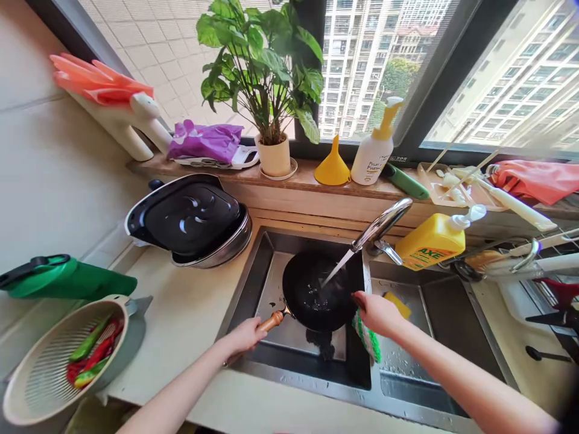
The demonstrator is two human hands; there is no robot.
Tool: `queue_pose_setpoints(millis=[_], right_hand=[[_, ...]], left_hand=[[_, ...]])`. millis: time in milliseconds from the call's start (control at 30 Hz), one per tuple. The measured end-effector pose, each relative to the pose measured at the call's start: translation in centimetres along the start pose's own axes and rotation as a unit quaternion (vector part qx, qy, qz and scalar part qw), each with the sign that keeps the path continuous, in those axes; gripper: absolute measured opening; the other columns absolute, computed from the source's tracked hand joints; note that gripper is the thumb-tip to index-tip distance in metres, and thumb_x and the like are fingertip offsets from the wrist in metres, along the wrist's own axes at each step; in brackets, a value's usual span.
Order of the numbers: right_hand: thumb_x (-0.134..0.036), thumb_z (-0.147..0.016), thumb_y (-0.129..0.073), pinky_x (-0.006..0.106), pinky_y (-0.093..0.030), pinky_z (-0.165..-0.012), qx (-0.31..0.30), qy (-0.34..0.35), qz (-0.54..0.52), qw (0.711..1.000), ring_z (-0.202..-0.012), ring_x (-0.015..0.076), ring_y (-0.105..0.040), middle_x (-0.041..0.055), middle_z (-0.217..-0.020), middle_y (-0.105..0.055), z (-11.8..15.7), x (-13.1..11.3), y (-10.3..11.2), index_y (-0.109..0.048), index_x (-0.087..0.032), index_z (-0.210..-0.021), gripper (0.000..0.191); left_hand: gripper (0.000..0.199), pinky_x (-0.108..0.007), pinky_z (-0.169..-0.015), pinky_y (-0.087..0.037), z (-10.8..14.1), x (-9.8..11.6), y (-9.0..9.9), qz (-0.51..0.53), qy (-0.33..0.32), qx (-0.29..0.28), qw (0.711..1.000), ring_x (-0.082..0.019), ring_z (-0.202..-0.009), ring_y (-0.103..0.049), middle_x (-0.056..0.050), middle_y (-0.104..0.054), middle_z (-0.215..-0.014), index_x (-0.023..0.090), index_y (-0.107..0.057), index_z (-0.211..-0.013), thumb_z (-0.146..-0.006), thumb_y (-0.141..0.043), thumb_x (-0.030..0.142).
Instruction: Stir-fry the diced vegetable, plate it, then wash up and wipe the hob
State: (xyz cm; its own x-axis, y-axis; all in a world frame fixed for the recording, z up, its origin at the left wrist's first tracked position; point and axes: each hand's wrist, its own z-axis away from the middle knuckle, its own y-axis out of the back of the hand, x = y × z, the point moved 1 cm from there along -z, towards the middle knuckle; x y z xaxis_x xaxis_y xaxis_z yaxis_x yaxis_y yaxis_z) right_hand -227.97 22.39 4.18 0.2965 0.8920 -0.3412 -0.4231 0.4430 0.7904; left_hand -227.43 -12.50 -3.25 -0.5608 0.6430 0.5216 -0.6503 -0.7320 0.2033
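Note:
A black wok point(307, 301) is tilted slightly over the left basin of a steel sink point(271, 355), with water from the chrome faucet point(382, 223) running into it. My left hand point(246, 334) is closed on its wooden handle point(271, 322). On the wok's right side, my right hand point(375, 311) is closed round the small handle at the rim. Just below my right hand, a green and white scrubbing cloth point(368, 340) hangs on the divider between the basins. A yellow sponge point(398, 305) lies in the right basin, partly behind my right hand.
Left of the sink are stacked black pans point(190, 217), a colander point(40, 367) with peppers and a green bottle point(72, 278). A yellow AXE bottle point(429, 242) stands behind the right basin. The sill holds a potted plant point(274, 155), yellow funnel point(333, 166) and white pump bottle point(371, 158).

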Motion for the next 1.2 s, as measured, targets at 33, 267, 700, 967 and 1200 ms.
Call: queue_pose_setpoints(millis=[33,267,700,967,1200], right_hand=[[-0.007,-0.075,-0.057,0.029,-0.042,-0.066,0.016,0.014,0.034,0.999,-0.082,0.0239,-0.064,0.0094,-0.089,-0.066,0.6,-0.2,-0.8,-0.062,-0.02,-0.102,0.03],[-0.016,-0.086,-0.045,0.035,-0.046,-0.075,0.059,0.013,-0.102,0.993,-0.091,0.0269,-0.062,0.0169,-0.108,-0.059,5.8,-2.6,-7.5,-0.051,-0.018,-0.11,0.025],[-0.033,-0.088,-0.043,0.033,-0.048,-0.073,0.307,0.1,-0.094,0.942,-0.08,0.0206,-0.059,0.0076,-0.093,-0.056,0.1,8.1,-8.6,-0.062,-0.02,-0.096,0.024],[-0.026,-0.079,-0.053,0.039,-0.038,-0.097,0.178,0.056,-0.452,0.872,-0.107,0.0238,-0.054,0.0066,-0.103,-0.063,-9.2,-1.6,-8.5,-0.06,-0.021,-0.092,0.016],[-0.029,-0.073,-0.061,0.032,-0.051,-0.064,0.062,-0.019,-0.666,0.743,-0.066,0.0197,-0.063,0.0017,-0.061,-0.062,-15.1,-0.8,-9.0,-0.058,-0.017,-0.071,0.012]], left_hand=[[0.015,-0.037,-0.075,-0.048,-0.3,0.7,-0.6,0.01,-0.022,0.031,0.999,-0.026,-0.09,-0.061,-0.006,-0.061,-0.082,0.02,-0.049,-0.087,-0.076,-0.058,0.025],[0.028,-0.033,-0.075,-0.05,-4.2,10.4,-12.5,0.158,-0.079,-0.034,0.984,-0.02,-0.083,-0.063,-0.007,-0.064,-0.084,0.019,-0.053,-0.082,-0.086,-0.049,0.046],[0.013,-0.014,-0.036,-0.029,-2.4,7.8,-8.8,0.085,-0.033,-0.032,0.995,-0.002,-0.034,-0.033,0.01,-0.042,-0.058,0.022,-0.034,-0.081,-0.093,-0.035,0.027],[0.009,-0.023,-0.046,-0.036,1.3,6.1,-8.5,-0.146,-0.14,0.053,0.978,-0.009,-0.044,-0.043,0.008,-0.043,-0.061,0.023,-0.034,-0.081,-0.088,-0.039,0.025],[0.018,-0.027,-0.062,-0.04,2.5,2.8,-8.0,-0.171,-0.221,0.074,0.957,-0.014,-0.065,-0.052,0.001,-0.052,-0.071,0.023,-0.036,-0.077,-0.087,-0.04,0.038]])
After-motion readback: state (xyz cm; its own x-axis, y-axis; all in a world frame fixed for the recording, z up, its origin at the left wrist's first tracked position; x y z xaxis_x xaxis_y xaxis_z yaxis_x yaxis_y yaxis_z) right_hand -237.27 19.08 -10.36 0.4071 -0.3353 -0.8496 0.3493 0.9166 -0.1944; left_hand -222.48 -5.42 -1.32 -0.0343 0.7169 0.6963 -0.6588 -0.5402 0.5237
